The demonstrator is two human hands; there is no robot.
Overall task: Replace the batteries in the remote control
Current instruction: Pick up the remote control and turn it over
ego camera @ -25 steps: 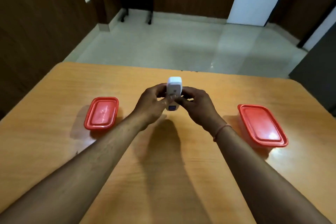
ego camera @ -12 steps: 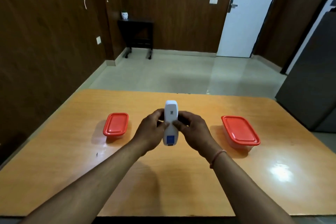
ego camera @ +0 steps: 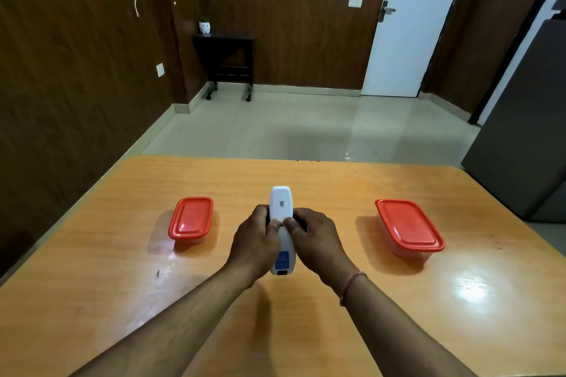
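A white remote control [ego camera: 281, 202] lies back side up between both my hands, above the middle of the wooden table [ego camera: 122, 285]. A small code sticker shows near its far end and a blue label near its close end. My left hand [ego camera: 256, 245] grips its left side and my right hand [ego camera: 315, 243] its right side. Both thumbs press on the middle of the back, where the battery cover sits. No batteries are visible.
Two lidded containers with red lids stand on the table: a smaller one [ego camera: 191, 220] to the left, a larger one [ego camera: 409, 228] to the right. Beyond the table's far edge is open floor, a dark side table [ego camera: 225, 61] and a white door [ego camera: 410, 21].
The view has tilted up, so more of the room shows. Both hands with the remote have come closer to me and lower. The thumbs have slid to the middle of the remote's back.
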